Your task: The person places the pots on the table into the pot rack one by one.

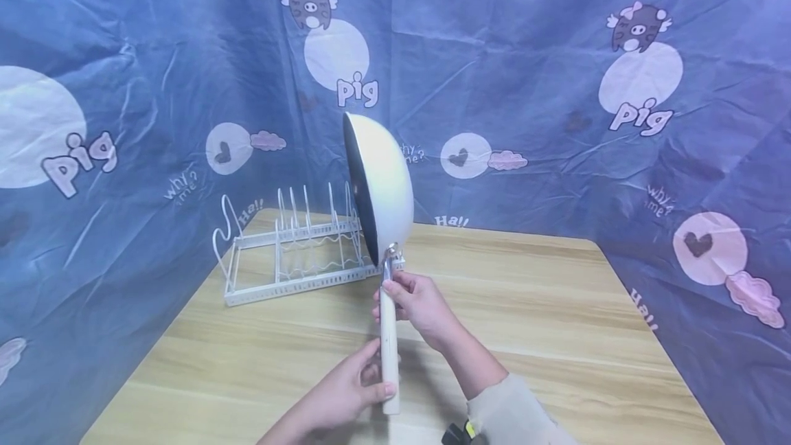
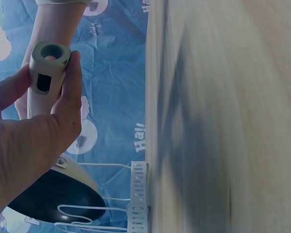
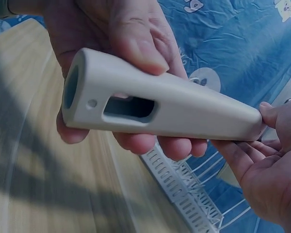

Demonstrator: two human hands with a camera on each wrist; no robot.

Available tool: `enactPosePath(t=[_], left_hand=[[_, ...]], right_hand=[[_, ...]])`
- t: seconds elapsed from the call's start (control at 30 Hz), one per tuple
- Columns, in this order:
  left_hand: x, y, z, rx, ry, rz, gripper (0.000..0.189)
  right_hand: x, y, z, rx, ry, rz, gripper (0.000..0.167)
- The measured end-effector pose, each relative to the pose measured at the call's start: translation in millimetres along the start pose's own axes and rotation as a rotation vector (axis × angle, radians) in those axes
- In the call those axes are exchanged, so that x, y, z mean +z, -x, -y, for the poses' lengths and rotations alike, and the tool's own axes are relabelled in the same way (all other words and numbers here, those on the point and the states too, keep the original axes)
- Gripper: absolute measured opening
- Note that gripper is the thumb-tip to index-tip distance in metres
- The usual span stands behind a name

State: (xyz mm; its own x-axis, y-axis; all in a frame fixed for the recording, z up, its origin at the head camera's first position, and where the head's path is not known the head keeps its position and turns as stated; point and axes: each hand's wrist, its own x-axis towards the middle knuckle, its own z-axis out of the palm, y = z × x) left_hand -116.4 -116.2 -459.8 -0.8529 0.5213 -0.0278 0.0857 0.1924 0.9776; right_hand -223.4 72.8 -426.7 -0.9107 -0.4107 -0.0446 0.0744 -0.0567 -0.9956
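A deep, round-bottomed frying pan (image 1: pixel 392 184), white outside and dark inside, is held on edge above the table with its open side facing left. Its pale handle (image 1: pixel 388 349) points down toward me. My right hand (image 1: pixel 423 307) grips the handle just below the metal joint, thumb on top. Lower down, my left hand (image 1: pixel 342 390) pinches the handle's free end between thumb and fingers. Up close in the right wrist view, the handle (image 3: pixel 184 104) has a slot and a hollow end. Behind the pan stands a white wire rack (image 1: pixel 303 287), its right end partly hidden.
The rack has several upright wire dividers and a tall curved end piece at the left. It stands on a light wooden table (image 1: pixel 525 301). Blue printed cloth (image 1: pixel 531 88) encloses the back and sides. A black and yellow item (image 1: pixel 456 435) shows beside the right sleeve.
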Motion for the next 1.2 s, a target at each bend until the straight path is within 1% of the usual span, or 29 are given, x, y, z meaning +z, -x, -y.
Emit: enactPosePath(t=[0.2, 0.4, 0.53, 0.63, 0.77, 0.97, 1.2], left_hand=[[-7.6, -3.7, 5.7, -0.026, 0.1, 0.045, 0.085], [-14.8, -9.9, 10.1, -0.03, 0.185, 0.085, 0.088], [-17.4, -13.0, 14.4, -0.029, 0.252, 0.094, 0.087], [-18.5, -13.4, 17.3, -0.044, 0.288, 0.099, 0.087], [-19.8, -14.2, 20.6, -0.057, 0.306, 0.107, 0.087], [-21.9, -16.7, 24.2, -0.054, 0.311, 0.11, 0.086], [-23.7, -19.2, 29.0, -0.115, 0.349, 0.074, 0.086]], right_hand=[[2, -7.0, -5, 0.013, 0.019, -0.02, 0.05], [3, -16.4, -10, 0.005, 0.037, -0.022, 0.05], [3, -20.3, -15, 0.006, 0.022, -0.03, 0.047], [4, -22.2, -19, 0.008, 0.011, -0.034, 0.045], [5, -25.4, -24, 0.015, 0.005, -0.042, 0.043], [4, -29.0, -29, 0.018, -0.002, -0.054, 0.044], [3, -31.6, -35, 0.024, 0.003, -0.054, 0.046]])
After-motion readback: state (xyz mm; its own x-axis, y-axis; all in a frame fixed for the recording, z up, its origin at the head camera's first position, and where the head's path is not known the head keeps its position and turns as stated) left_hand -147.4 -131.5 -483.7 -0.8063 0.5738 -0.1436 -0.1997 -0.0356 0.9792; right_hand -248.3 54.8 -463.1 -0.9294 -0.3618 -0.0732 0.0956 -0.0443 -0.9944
